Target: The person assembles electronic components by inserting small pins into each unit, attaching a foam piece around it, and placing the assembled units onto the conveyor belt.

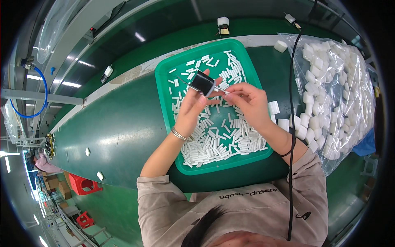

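Observation:
Above the green tray (159,88), my left hand (188,110) is closed around a black cylindrical part (203,83) with a shiny metal end and thin wire-like leads at its left. My right hand (252,103) pinches a thin pale piece (222,90) at the part's right end, between thumb and fingertips. Whether that piece is joined to the black part is too small to tell. Many short white strips (205,153) lie loose in the tray beneath both hands, heaped thickest along its near side.
At the right, a clear plastic bag (358,103) holds white blocks, some spilling beside the tray. A black cable (291,136) hangs down past my right forearm. Black-and-white units (223,26) stand along the far green strip. Two small white pieces (100,175) lie on the left tabletop.

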A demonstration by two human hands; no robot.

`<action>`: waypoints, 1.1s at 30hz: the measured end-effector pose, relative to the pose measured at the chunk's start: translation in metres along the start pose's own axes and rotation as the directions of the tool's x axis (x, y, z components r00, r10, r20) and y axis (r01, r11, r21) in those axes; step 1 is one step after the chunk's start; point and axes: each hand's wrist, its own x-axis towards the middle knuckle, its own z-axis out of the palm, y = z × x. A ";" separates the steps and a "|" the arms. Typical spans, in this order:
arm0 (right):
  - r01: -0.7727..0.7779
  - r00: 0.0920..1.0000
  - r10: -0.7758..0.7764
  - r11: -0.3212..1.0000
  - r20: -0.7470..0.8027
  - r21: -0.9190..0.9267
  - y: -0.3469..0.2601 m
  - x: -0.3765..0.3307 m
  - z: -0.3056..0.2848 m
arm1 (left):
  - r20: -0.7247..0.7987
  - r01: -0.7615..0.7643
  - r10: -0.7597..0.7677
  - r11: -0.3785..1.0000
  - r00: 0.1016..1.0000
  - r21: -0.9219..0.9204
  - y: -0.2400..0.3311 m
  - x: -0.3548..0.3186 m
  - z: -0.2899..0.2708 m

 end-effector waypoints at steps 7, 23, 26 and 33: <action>0.125 0.988 -0.140 0.973 -0.063 -0.196 -0.008 -0.001 -0.001 | -0.076 -0.152 0.206 0.883 0.976 0.444 0.002 -0.003 0.010; 0.710 0.639 -0.679 0.343 0.360 -0.615 -0.004 -0.004 -0.001 | -0.181 -0.042 0.143 0.882 0.973 0.470 0.000 -0.009 -0.004; 0.692 0.584 -0.638 0.069 0.502 -0.718 -0.014 -0.013 0.001 | -0.221 0.029 0.056 0.930 0.974 0.365 -0.003 -0.009 -0.003; 0.484 0.809 -0.477 0.206 0.344 -0.851 -0.043 -0.019 -0.020 | -0.208 0.056 -0.007 0.972 0.978 0.230 -0.005 -0.007 -0.004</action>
